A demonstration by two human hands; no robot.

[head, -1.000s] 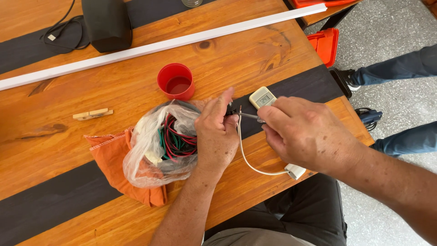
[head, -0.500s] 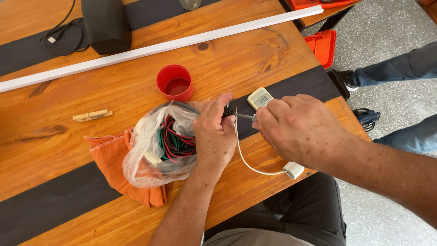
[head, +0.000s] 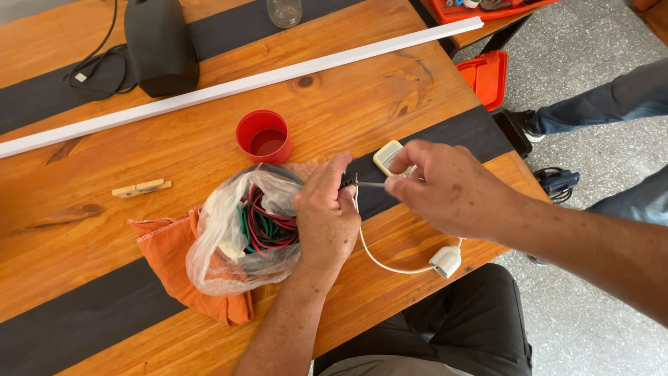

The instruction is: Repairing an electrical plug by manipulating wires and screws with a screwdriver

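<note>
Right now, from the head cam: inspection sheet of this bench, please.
Surface: wooden table with dark stripes.
Job's things: thin metal tool pinched in right hand; white cable end pinched in left hand; white plug on its far end.
Clutter: clear bag of coloured wires on orange cloth; red cup; wooden clothespin; long white trunking; small white box; glass jar.
Grippers: both hands closed in pinch grips.
Cables: black cable beside black device.
Surroundings: another person's legs; red tray; speckled floor.
</note>
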